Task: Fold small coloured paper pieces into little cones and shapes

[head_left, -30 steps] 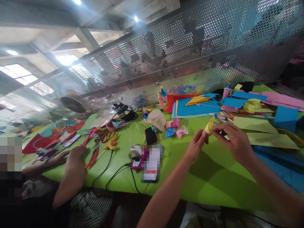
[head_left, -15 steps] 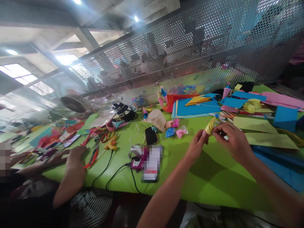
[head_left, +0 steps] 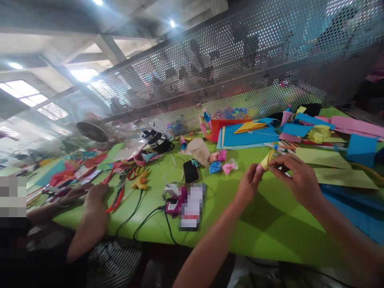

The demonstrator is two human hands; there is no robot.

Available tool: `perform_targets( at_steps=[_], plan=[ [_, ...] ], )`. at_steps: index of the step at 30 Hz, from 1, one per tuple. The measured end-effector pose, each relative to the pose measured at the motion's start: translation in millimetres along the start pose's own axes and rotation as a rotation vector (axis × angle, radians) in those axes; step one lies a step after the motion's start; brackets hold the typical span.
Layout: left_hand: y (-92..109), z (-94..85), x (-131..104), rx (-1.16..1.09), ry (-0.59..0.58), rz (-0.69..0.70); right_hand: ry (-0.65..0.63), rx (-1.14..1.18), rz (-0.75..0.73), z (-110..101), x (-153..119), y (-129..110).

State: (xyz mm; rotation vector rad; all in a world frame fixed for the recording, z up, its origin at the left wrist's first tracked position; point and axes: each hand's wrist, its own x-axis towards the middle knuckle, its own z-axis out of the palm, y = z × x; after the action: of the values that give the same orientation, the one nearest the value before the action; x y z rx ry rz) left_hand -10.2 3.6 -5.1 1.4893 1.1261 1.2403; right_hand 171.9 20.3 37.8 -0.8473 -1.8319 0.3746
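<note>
A small yellow paper cone with a blue tip is held above the table, tilted to the upper right. My left hand pinches its lower end between thumb and fingers. On the cone's right side, the thumb and fingertips of my right hand close on the paper. Yellow paper sheets lie beside my right hand. Small bags of blue clay-like stuff and pink clay-like stuff rest left of the cone. Finished-looking paper cones, such as a pink one, stand farther back.
On the green table lie a black phone, a power strip with cables and a blurred phone. Scissors lie farther left, near a co-worker's arm. Blue sheets lie before a perforated metal screen.
The yellow paper has turned slightly between my fingers, and its blue tip has shifted a little to the right. The co-worker at the left has moved slightly.
</note>
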Motion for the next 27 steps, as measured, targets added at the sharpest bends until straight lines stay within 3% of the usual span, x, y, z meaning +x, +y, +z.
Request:
perform_targets(
  at_steps=[10, 19, 27],
  plan=[
    [-2, 2.1, 1, 0.275, 0.115, 0.047, 0.043, -0.011, 0.116, 5, -1, 7],
    [-3, -0.9, 1, 0.433, 0.108, 0.072, -0.091, 0.084, 0.256, 4, -2, 13],
    [-4, 0.9, 0, 0.417, 0.084, 0.064, -0.035, 0.032, 0.215, 7, -3, 18]
  ],
)
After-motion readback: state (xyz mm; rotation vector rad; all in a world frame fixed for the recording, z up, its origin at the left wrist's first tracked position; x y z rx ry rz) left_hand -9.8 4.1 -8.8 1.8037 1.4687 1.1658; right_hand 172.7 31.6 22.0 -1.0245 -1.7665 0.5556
